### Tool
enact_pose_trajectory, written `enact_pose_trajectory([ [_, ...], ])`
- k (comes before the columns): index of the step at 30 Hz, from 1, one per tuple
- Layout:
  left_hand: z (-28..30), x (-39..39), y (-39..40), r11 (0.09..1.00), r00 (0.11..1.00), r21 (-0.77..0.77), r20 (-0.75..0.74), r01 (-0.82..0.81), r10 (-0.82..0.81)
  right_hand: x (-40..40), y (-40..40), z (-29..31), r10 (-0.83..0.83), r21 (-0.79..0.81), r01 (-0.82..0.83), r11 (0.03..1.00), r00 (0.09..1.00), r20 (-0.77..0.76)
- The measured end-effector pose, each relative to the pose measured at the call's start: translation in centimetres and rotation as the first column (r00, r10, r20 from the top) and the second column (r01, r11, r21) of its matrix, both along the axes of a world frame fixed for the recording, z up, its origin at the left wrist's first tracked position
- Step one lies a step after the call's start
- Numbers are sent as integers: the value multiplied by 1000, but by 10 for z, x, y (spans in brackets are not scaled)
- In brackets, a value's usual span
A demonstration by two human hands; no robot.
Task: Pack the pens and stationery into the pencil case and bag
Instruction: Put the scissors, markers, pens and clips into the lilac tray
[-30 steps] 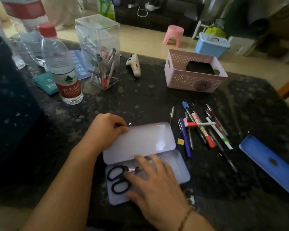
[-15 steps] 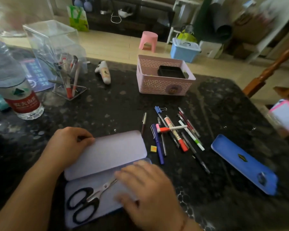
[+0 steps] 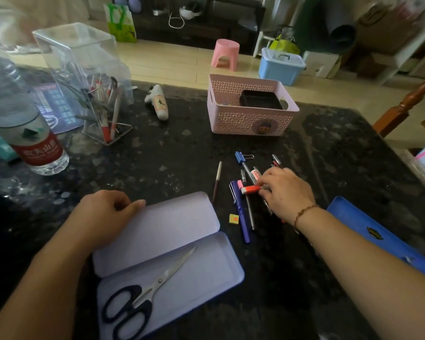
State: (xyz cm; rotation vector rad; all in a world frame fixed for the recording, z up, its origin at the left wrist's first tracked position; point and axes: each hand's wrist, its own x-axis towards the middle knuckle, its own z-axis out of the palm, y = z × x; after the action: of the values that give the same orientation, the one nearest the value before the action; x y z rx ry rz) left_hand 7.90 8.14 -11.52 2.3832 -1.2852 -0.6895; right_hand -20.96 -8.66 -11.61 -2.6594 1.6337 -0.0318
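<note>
An open pale lilac tin pencil case (image 3: 201,271) lies near me on the dark table, with black-handled scissors (image 3: 142,295) alone in its tray. My left hand (image 3: 106,212) rests on the far left edge of the opened lid, fingers curled. My right hand (image 3: 285,192) lies on a loose heap of pens to the right of the case, fingertips pinching a white marker with a red cap (image 3: 250,189). A purple pen (image 3: 241,212), a thin brown pen (image 3: 217,181), a blue binder clip (image 3: 241,157) and a small yellow eraser (image 3: 234,219) lie around it.
A pink perforated basket (image 3: 245,119) holding a black tray stands at the back. A clear acrylic pen holder (image 3: 88,89) and a water bottle (image 3: 32,143) stand at the left. A blue case (image 3: 378,236) lies at the right, a white toy-like object (image 3: 157,104) further back.
My right hand left the case, leaving the scissors in the tray, and moved right and forward onto the pen heap. My left hand stays on the lid.
</note>
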Motion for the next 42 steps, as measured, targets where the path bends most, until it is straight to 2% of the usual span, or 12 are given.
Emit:
enact_pose_trajectory([
  [4, 2, 4, 3, 997, 999, 74, -22, 31, -29, 0, -1, 0, 26, -43, -27, 999, 999, -30],
  [8, 1, 2, 4, 991, 991, -29, 36, 130, -129, 0, 22, 9, 178, -136, -157, 978, 971, 157],
  [10, -4, 2, 2, 986, 990, -104, 60, 134, -128, 9, 51, 17, 380, -90, -369, 925, 890, 253],
  [12, -8, 0, -1, 974, 992, -195, 68, 120, -108, 17, 88, 17, 564, -21, -583, 812, 776, 281],
  [15, -11, -2, -3, 945, 990, -298, 94, 133, -109, 31, 134, 9, 641, 97, -687, 720, 712, 287],
  [18, -12, -2, -3, 932, 987, -334, 114, 143, -110, 43, 152, 2, 657, 158, -722, 673, 682, 322],
  [25, -13, -3, -4, 945, 997, -319, 40, 77, -68, 36, 159, -9, 528, 332, -643, 690, 761, 376],
  [32, -13, 5, 0, 982, 998, -182, -21, 55, -60, 37, 173, -2, 558, 357, -684, 636, 727, 400],
  [34, -14, 6, 0, 985, 998, -161, -4, 56, -57, 31, 159, 3, 468, 233, -607, 760, 760, 451],
  [37, -13, 4, -1, 990, 998, -126, 14, 56, -54, 24, 118, 9, 221, 32, -271, 962, 844, 488],
  [40, -14, 3, -2, 989, 999, -136, 15, 51, -49, 26, 78, 10, -135, 127, 105, 986, 957, 257],
  [42, -14, 3, -2, 990, 999, -135, -6, 39, -41, 28, 64, 6, -234, 197, 213, 957, 968, 88],
])
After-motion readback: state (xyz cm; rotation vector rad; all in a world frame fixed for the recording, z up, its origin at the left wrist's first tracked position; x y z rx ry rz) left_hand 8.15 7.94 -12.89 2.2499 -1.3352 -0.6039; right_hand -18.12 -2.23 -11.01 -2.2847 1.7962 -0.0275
